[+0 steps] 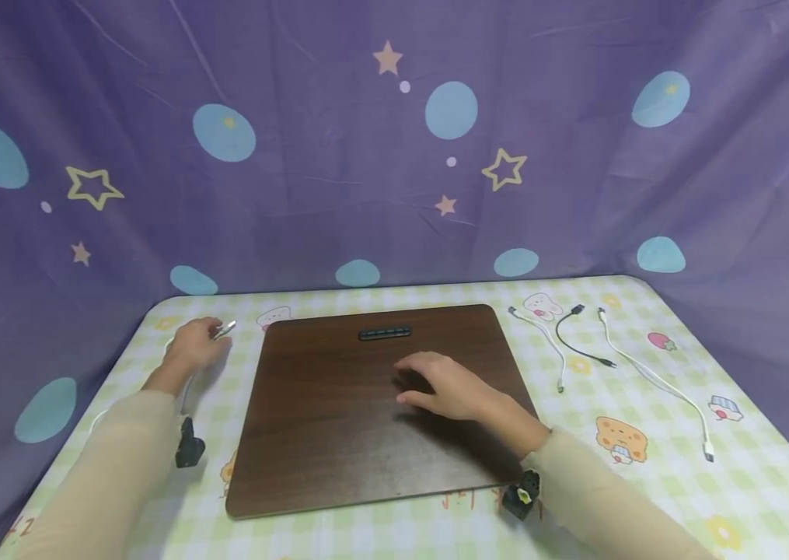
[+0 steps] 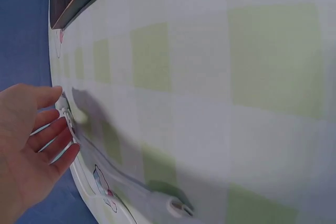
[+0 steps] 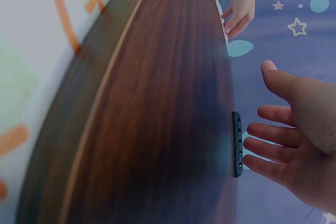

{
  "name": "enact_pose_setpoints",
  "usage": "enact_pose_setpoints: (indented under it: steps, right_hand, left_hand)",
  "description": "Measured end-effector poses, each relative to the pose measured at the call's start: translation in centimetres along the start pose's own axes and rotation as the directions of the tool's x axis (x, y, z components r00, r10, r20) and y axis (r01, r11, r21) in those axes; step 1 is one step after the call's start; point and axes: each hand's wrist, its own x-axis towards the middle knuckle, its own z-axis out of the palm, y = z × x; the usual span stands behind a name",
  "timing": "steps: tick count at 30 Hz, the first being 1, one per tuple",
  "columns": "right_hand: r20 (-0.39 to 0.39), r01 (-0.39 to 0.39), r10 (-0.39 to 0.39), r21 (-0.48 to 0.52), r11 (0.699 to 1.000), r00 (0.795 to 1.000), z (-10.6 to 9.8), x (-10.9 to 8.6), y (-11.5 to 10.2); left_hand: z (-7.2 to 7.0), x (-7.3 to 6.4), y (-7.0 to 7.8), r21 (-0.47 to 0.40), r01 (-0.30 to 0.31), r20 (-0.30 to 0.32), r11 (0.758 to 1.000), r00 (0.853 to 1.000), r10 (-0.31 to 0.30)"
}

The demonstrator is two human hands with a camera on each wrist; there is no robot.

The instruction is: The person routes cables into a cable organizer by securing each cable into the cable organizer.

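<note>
My left hand (image 1: 197, 346) is at the far left of the table, its fingers loosely bent beside a white cable (image 2: 113, 169). A silver plug (image 1: 225, 330) of a cable shows just past the fingertips. In the left wrist view thumb and fingers stand apart, and I cannot tell whether they touch the cable. My right hand (image 1: 446, 386) hovers over the brown wooden board (image 1: 338, 435), fingers extended and holding nothing. A black cable organizer (image 1: 385, 333) with several slots sits near the board's back edge, ahead of the right hand.
Right of the board lie a short white cable (image 1: 548, 334), a short black cable (image 1: 569, 344) and a longer white cable (image 1: 660, 377). A green checked cloth (image 1: 688, 498) covers the table. Behind it hangs a purple curtain (image 1: 338, 155).
</note>
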Motion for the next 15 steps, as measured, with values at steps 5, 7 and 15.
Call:
enact_pose_setpoints:
  steps: [5,7,15]
  right_hand:
    - [-0.020,0.004,-0.004,0.016,1.000,1.000,0.2,0.5,0.0]
    - [-0.028,0.002,-0.001,0.024,1.000,1.000,0.4,0.8,-0.1]
    - [-0.046,0.009,-0.006,0.063,0.998,0.999,1.0,2.2,-0.5]
  left_hand:
    - [0.5,0.9,-0.1,0.008,-0.003,-0.032,1.000,0.999,0.004]
    - [0.8,1.2,-0.2,0.005,0.001,-0.039,1.000,0.999,-0.001]
    - [1.0,1.9,-0.1,0.015,0.103,-0.023,0.995,0.994,-0.103]
